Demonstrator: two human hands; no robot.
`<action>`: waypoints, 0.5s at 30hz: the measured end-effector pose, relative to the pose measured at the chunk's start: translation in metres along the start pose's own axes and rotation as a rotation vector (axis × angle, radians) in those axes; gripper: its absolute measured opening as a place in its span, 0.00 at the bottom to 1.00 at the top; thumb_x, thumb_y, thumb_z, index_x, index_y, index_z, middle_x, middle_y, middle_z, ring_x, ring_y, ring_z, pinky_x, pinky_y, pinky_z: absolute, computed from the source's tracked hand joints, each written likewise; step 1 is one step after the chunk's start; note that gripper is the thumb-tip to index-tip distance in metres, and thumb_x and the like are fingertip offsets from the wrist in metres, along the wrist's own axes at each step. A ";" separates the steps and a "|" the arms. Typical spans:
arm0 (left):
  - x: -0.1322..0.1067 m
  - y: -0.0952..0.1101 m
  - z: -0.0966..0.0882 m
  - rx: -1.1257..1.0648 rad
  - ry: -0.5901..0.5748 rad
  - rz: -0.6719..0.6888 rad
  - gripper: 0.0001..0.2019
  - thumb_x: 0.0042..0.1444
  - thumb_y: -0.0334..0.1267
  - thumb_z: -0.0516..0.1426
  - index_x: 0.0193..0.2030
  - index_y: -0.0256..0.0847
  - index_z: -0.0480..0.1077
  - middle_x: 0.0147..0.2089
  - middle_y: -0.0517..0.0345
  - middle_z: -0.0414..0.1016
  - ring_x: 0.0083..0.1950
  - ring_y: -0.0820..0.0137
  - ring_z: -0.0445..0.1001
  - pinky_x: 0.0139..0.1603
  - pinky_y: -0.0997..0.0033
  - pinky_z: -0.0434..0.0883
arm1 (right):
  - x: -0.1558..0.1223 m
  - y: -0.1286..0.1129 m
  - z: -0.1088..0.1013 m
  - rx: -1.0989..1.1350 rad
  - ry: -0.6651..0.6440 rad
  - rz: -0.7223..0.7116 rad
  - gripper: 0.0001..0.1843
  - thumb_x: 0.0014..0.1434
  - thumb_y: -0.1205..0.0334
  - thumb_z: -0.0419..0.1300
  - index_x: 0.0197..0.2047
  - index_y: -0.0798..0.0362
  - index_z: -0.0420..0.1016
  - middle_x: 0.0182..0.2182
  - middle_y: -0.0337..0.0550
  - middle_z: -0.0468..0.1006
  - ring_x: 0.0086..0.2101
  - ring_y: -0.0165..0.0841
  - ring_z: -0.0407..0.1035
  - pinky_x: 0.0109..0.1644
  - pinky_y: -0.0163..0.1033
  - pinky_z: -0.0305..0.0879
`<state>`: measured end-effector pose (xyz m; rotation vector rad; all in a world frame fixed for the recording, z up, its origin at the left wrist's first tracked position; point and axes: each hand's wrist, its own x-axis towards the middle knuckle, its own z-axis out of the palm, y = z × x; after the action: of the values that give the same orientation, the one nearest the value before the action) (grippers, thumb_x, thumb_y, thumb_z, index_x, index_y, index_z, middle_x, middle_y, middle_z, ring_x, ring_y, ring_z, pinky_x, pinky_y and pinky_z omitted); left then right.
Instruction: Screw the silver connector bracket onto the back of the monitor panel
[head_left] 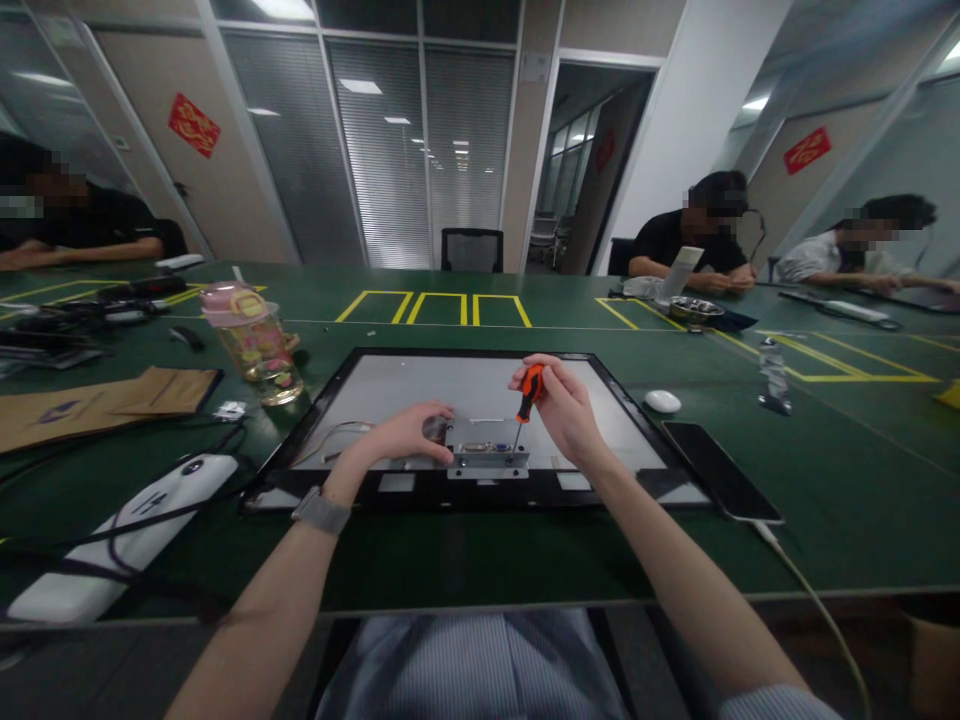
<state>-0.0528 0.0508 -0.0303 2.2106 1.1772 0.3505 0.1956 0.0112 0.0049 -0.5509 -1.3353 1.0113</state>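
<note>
A flat display panel (420,385) with a black frame lies on the green table in front of me. Near its front edge sits a metal bracket (491,462) carrying a row of connector ports. My right hand (562,405) is closed around the red and black handle of a screwdriver (531,385). Its shaft points down to the right part of the bracket; whether the tip sits in a screw is too small to tell. At the bracket's left end, my left hand (409,432) has its thumb and fingers curved apart, the thumb close to the metal. A thin cable runs left of it.
Right of the panel lie a phone (720,470) with a charging cable and a white mouse (663,401). To the left stand a bottle (255,345), a paper bag (150,395) and a white device (127,540) crossed by black cables. Several people sit across the table.
</note>
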 end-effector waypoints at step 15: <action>0.000 -0.002 0.000 0.010 -0.023 -0.022 0.35 0.38 0.56 0.66 0.54 0.45 0.67 0.66 0.53 0.60 0.67 0.56 0.56 0.66 0.59 0.54 | -0.004 0.005 -0.002 -0.365 0.131 -0.198 0.03 0.55 0.61 0.62 0.34 0.48 0.75 0.32 0.38 0.68 0.33 0.31 0.66 0.37 0.38 0.66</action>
<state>-0.0540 0.0515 -0.0313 2.2023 1.1930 0.3102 0.1969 0.0108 -0.0012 -0.7292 -1.4336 0.5619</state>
